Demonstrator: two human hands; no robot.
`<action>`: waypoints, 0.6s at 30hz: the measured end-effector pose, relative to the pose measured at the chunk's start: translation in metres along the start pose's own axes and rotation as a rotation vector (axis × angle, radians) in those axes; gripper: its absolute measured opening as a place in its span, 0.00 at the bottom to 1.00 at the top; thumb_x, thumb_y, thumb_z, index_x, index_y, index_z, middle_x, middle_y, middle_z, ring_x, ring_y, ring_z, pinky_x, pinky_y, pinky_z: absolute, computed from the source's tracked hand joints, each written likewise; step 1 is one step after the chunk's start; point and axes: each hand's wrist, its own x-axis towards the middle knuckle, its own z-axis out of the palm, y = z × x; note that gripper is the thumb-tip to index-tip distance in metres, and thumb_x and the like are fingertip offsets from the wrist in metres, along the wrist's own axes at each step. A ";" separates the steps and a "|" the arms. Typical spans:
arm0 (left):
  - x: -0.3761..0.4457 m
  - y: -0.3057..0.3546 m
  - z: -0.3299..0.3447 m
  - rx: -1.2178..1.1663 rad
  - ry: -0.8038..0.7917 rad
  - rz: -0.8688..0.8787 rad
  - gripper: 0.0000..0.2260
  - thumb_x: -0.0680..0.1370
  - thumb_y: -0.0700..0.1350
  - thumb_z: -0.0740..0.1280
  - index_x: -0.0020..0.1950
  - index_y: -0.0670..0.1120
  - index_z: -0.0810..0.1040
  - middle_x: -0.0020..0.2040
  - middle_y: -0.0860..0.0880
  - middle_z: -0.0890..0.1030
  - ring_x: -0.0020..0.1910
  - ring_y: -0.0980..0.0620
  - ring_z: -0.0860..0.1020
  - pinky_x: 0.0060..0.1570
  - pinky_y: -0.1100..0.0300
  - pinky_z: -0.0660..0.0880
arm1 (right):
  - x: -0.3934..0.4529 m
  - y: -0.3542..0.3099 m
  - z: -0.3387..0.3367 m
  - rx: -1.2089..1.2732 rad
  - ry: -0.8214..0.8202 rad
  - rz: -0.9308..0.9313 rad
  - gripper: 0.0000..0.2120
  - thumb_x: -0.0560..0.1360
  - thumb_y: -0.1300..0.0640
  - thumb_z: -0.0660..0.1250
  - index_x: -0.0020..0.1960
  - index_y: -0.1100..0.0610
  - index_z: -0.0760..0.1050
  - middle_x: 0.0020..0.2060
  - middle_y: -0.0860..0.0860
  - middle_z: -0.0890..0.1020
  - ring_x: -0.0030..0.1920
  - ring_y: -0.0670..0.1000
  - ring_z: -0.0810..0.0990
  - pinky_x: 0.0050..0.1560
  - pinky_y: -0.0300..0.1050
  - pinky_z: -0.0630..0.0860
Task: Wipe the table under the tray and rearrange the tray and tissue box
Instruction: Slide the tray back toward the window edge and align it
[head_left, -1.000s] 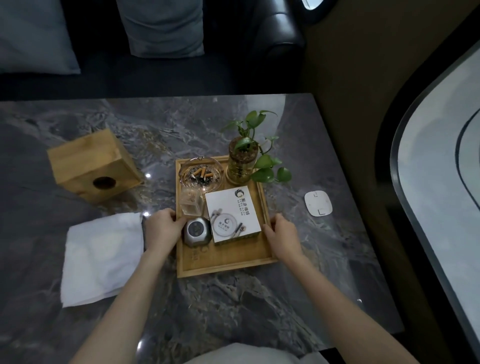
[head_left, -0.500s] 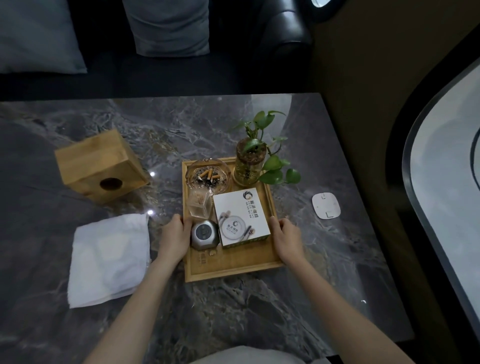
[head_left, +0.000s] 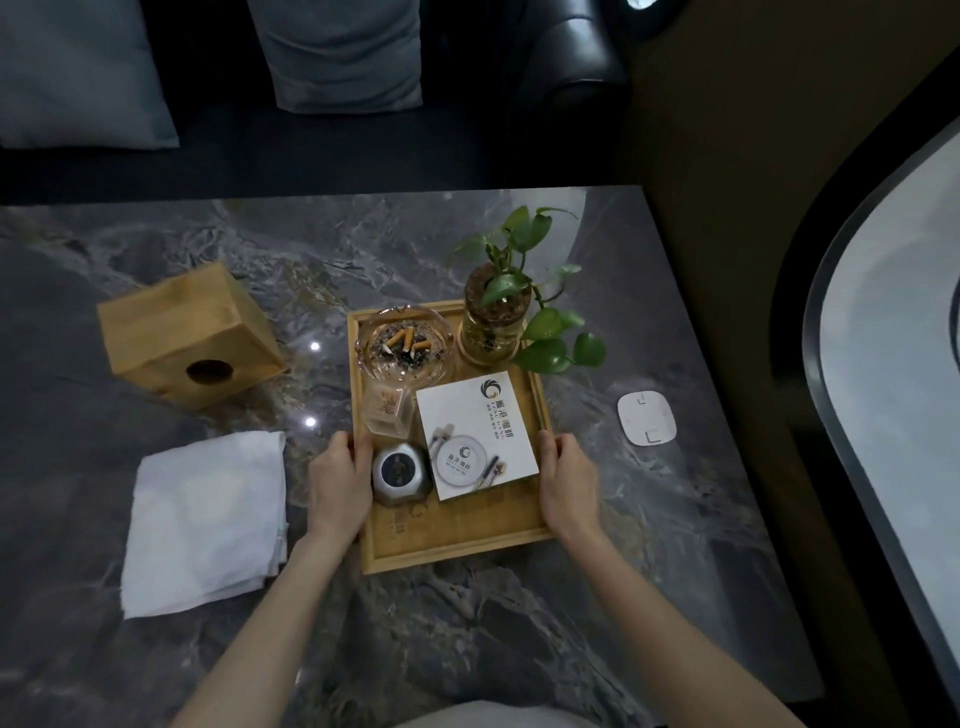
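A wooden tray rests on the dark marble table. It carries a glass ashtray, a potted plant, a white card box, a small clear cup and a round metal gadget. My left hand grips the tray's left rim and my right hand grips its right rim. The wooden tissue box lies tipped at the left. A white folded cloth lies flat to the left of the tray.
A white rounded square pad lies on the table right of the tray. A dark sofa with grey cushions runs behind the table. The table's right edge is close to the pad.
Both hands stay on the tray's rims. The tray has shifted slightly to the right and away from the cloth.
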 end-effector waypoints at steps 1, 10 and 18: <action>-0.001 0.006 0.000 -0.001 0.019 0.014 0.12 0.80 0.46 0.56 0.39 0.42 0.69 0.34 0.48 0.72 0.29 0.58 0.66 0.28 0.68 0.59 | 0.003 0.000 -0.006 0.012 0.003 -0.018 0.15 0.80 0.49 0.53 0.43 0.57 0.70 0.42 0.58 0.81 0.44 0.59 0.78 0.42 0.52 0.71; -0.012 0.071 0.028 -0.067 0.104 0.120 0.12 0.80 0.45 0.57 0.39 0.41 0.70 0.29 0.53 0.68 0.28 0.56 0.66 0.27 0.68 0.63 | 0.039 0.007 -0.078 -0.009 0.077 -0.099 0.16 0.80 0.50 0.53 0.43 0.59 0.71 0.42 0.58 0.80 0.45 0.59 0.78 0.42 0.48 0.68; -0.023 0.120 0.083 -0.074 0.054 0.141 0.14 0.80 0.47 0.56 0.40 0.40 0.72 0.35 0.45 0.74 0.30 0.52 0.69 0.28 0.66 0.59 | 0.064 0.053 -0.131 -0.037 0.146 -0.113 0.16 0.80 0.52 0.54 0.47 0.63 0.73 0.43 0.62 0.82 0.45 0.63 0.80 0.41 0.50 0.70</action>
